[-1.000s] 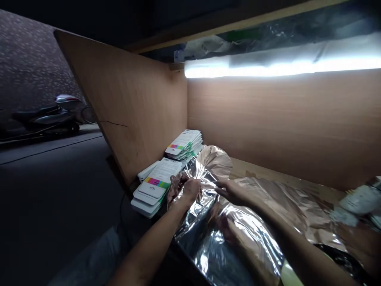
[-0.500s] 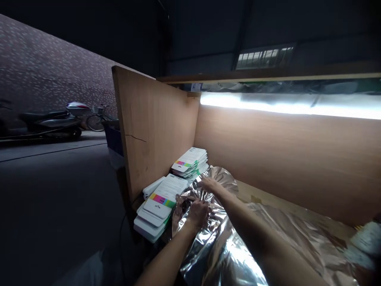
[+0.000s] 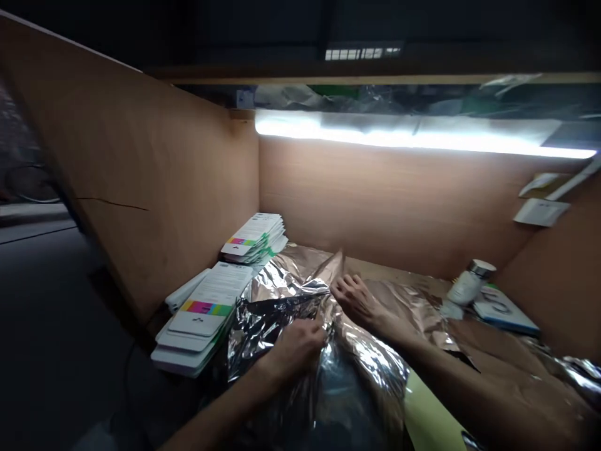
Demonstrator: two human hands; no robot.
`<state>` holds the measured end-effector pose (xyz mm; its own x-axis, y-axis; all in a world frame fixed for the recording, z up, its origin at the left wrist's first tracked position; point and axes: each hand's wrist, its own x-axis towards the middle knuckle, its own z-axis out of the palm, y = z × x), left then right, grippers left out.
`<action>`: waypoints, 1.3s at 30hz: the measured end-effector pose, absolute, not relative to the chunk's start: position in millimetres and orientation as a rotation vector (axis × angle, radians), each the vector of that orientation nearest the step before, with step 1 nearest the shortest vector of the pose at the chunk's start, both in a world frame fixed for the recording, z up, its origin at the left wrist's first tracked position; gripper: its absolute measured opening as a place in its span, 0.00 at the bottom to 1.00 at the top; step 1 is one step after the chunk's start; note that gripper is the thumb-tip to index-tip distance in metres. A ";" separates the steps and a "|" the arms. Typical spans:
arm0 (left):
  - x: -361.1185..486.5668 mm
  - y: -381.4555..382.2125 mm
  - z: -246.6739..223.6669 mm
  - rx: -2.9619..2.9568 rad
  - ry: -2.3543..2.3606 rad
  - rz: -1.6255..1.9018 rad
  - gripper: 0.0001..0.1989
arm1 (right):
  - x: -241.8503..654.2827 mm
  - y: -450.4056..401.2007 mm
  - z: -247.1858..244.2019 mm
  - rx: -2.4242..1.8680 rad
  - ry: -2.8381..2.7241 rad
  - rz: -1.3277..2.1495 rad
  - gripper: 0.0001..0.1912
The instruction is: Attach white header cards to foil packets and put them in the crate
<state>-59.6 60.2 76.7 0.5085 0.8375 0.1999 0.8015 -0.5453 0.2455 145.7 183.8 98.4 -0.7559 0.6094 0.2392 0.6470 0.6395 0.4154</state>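
A large crinkled sheet of shiny foil film [image 3: 357, 351], silver and copper-toned, lies spread across the bench in front of me. My left hand [image 3: 303, 341] is closed on a fold of it, near the middle. Just up and to the right, my right hand [image 3: 354, 297] pinches another gathered part of the same film, fingers curled. The film rises in a crease between the two hands. Under my right forearm shows a pale yellow sheet [image 3: 429, 410], partly hidden by the film and the arm.
Stacks of white printed cards with a rainbow strip [image 3: 206, 313] stand along the left wooden panel [image 3: 188, 163], with another stack [image 3: 256, 235] behind. A white bottle with a metallic cap [image 3: 469, 285] and a flat box [image 3: 504, 307] are at right. A tube light [image 3: 399, 134] hangs at the back.
My view has turned to the right, bringing the bottle and box into sight. The film is spread wider and flatter, and my right hand has shifted right, away from the card stacks.
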 end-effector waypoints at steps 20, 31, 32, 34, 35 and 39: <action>-105.9 4.3 72.4 2.607 1.607 0.133 0.32 | 310.8 98.4 30.1 -0.978 -2.789 0.320 0.17; -114.0 -49.9 46.9 1.842 1.908 0.494 0.23 | 298.6 184.3 -3.3 -1.747 -2.573 0.192 0.37; -117.1 -47.5 51.2 1.745 1.894 0.466 0.22 | 299.3 189.1 -3.5 -1.730 -2.588 0.195 0.37; -121.0 -44.3 57.1 1.672 1.853 0.387 0.18 | 302.6 196.2 -4.3 -1.694 -2.615 0.186 0.37; -121.7 -43.9 58.7 1.676 1.852 0.373 0.17 | 304.9 198.4 -4.9 -1.676 -2.628 0.182 0.37; -118.8 -45.3 59.9 1.700 1.858 0.431 0.16 | 312.9 201.6 -6.5 -1.613 -2.675 0.178 0.38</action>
